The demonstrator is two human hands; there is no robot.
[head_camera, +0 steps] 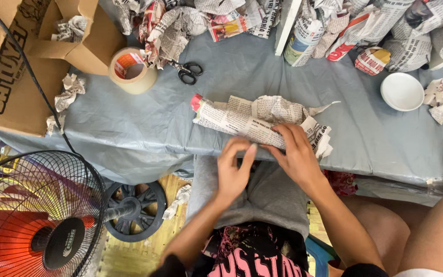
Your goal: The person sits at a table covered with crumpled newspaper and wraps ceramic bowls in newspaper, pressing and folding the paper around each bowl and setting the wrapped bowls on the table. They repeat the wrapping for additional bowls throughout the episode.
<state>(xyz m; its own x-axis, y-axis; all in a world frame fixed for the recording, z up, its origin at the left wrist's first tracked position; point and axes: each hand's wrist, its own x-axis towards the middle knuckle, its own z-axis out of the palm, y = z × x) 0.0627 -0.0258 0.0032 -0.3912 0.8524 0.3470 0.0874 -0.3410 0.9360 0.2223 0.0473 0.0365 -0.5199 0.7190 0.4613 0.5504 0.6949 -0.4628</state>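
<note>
A newspaper bundle (255,120) is laid at the near edge of the grey table (129,123), pressed under the flat right hand (296,154); the left hand (234,169) is held open just below it, gripping nothing. Wrapping is judged in hand. Tape (132,69) and scissors (188,72) are kept well apart, likely wanted for sealing.

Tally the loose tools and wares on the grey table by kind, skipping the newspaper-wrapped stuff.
Tape roll: 1
Scissors: 1
White bowl: 1
Cardboard box: 1
Total: 4

The newspaper-wrapped bundle under the right hand and beside the left hand is left out, as are the wrapped pieces at the back.
</note>
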